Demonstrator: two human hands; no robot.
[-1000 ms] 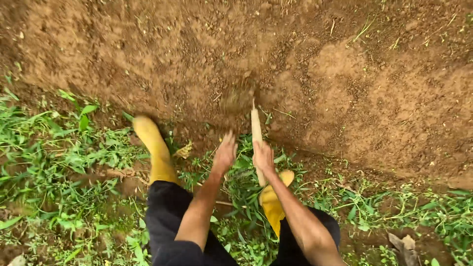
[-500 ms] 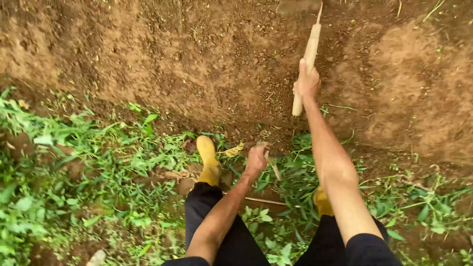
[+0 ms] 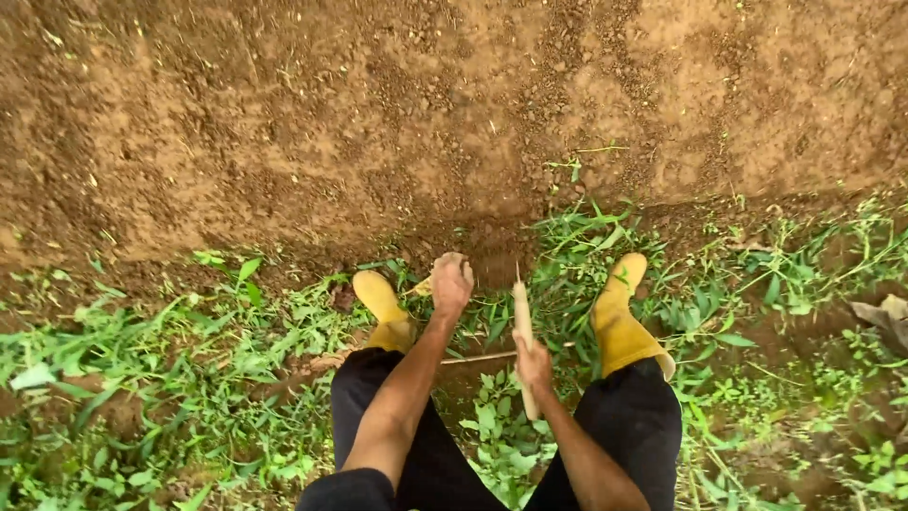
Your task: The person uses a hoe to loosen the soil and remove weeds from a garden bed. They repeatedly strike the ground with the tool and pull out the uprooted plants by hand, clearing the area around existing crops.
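My right hand [image 3: 533, 362] grips a pale wooden tool handle [image 3: 523, 326] that points down toward the weeds between my feet; the tool's head is hidden in the plants. My left hand [image 3: 451, 281] is curled into a loose fist just left of the handle, not touching it, over the edge where bare soil meets weeds. I cannot tell whether it holds anything. I stand in yellow rubber boots, the left boot [image 3: 386, 310] and the right boot [image 3: 619, 317], with black trousers.
Bare, crumbly brown soil [image 3: 426, 114] fills the upper half of the view. Green weeds [image 3: 170, 360] cover the ground around my feet. A thin stick [image 3: 478, 358] lies between my legs. A dry brown leaf [image 3: 884, 317] is at the right edge.
My right hand has brought the wooden handle down from high over the bare soil to between my feet. My left hand has stayed low. The view has shifted to the right.
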